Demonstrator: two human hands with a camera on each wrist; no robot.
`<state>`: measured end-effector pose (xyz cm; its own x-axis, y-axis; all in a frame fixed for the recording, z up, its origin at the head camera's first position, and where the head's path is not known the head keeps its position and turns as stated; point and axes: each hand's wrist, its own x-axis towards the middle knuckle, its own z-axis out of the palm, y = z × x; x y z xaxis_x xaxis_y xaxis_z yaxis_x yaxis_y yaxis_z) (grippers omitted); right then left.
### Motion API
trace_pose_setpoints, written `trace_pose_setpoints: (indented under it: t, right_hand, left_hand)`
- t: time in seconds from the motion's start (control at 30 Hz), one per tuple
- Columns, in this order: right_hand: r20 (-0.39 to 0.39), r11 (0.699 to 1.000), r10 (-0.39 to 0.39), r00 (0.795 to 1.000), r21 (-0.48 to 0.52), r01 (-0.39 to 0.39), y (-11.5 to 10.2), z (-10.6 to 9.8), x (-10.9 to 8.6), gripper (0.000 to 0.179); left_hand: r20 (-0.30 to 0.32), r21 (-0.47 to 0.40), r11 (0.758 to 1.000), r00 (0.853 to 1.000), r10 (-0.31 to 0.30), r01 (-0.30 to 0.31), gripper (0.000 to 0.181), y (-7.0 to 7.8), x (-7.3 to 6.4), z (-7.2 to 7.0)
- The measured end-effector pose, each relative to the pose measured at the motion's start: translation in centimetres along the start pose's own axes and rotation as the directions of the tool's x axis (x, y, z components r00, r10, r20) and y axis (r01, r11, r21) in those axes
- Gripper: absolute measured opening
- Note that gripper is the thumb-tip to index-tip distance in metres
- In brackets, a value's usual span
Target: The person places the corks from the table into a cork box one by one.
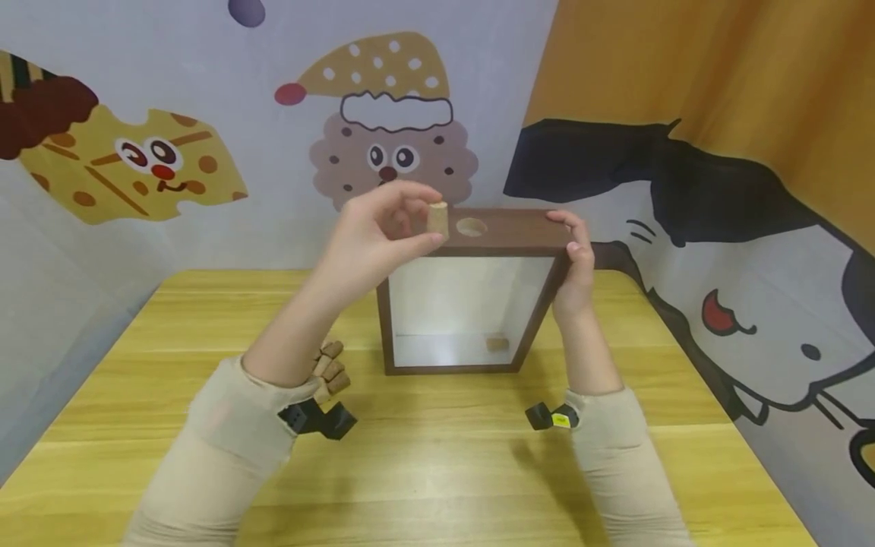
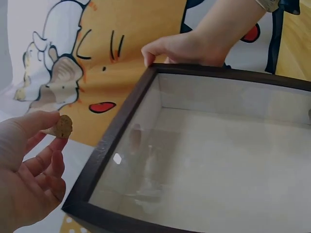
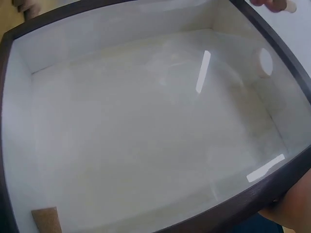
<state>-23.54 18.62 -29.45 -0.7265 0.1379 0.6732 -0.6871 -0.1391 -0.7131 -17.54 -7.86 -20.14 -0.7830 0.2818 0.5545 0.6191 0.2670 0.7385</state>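
Note:
My left hand (image 1: 372,235) pinches a cork (image 1: 437,219) between thumb and fingers, just left of the round hole (image 1: 472,226) in the top of a brown-framed shadow box (image 1: 522,228). In the left wrist view the same cork (image 2: 63,126) shows its end, apart from the frame. My right hand (image 1: 576,262) holds the box at its top right corner, thumb and fingers over the edge. The box stands upright with a clear front. One cork (image 1: 497,344) lies inside on its floor; the right wrist view shows that cork (image 3: 47,220) in the lower left corner.
Several more corks (image 1: 331,368) lie in a pile on the wooden table (image 1: 437,471), left of the box and partly behind my left forearm. A cloth with cartoon figures (image 1: 393,152) hangs behind the table.

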Motion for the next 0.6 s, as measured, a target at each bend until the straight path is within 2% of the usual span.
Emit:
trace_pose_setpoints:
  t: [0.2, 0.4, 0.6]
  right_hand:
    - [-0.013, 1.000, 0.011, 1.000, 0.012, -0.010, -0.4, 0.2, -0.1, 0.044]
    - [-0.016, 1.000, 0.006, 1.000, 0.016, -0.006, -0.5, 0.4, -0.2, 0.045]
    - [-0.019, 1.000, 0.011, 1.000, 0.020, -0.011, -0.5, 0.5, -0.2, 0.046]
  left_hand:
    - [0.010, 0.007, 1.000, 1.000, -0.026, 0.026, 0.035, -0.2, 1.9, 1.0]
    - [0.046, 0.065, 0.998, 0.999, -0.025, 0.022, 0.035, -0.7, 3.6, 2.1]
    - [0.093, 0.119, 0.991, 0.993, -0.066, 0.055, 0.035, -1.2, 4.7, 2.9]
